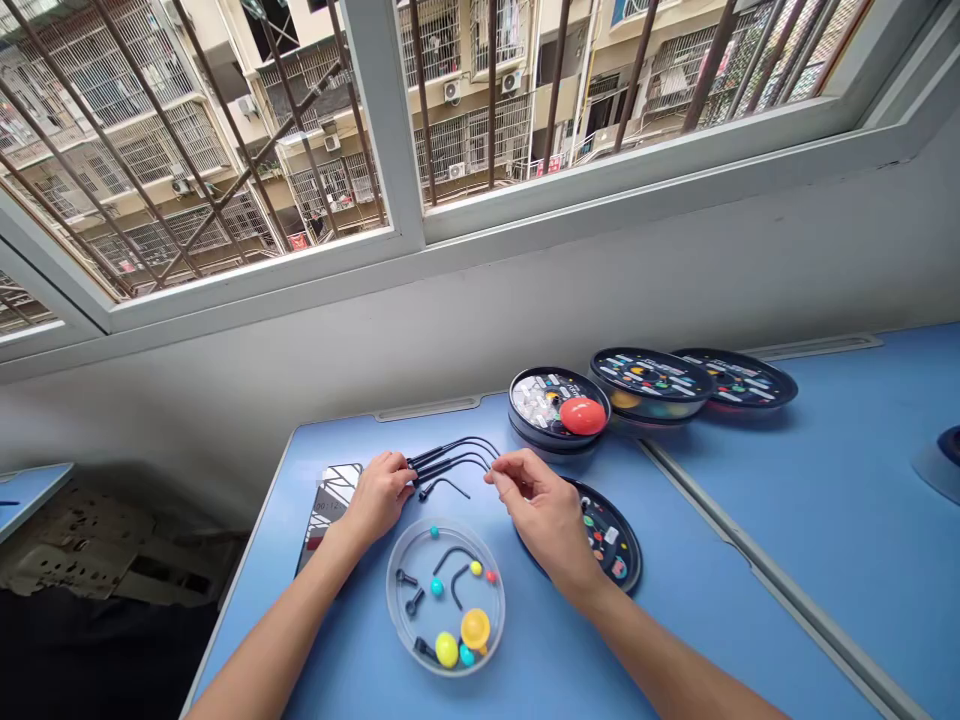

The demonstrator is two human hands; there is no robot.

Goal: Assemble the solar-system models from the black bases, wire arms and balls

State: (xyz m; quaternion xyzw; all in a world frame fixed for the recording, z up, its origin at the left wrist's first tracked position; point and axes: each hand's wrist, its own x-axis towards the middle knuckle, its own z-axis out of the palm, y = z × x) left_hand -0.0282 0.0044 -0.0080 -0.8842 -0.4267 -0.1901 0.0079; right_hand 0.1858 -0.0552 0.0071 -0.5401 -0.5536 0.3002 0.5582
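Black rods [436, 469] lie just beyond the clear tub [498, 600]. My left fingers [395, 472] pinch thick ends, seemingly anchoring the bunch; my right fingers [514, 464] pinch thin tips, perhaps gathering them.

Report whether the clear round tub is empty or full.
Neither: the clear round tub is partly filled. Colored balls, black pieces and an orange piece lie in it, with bare floor showing between them.
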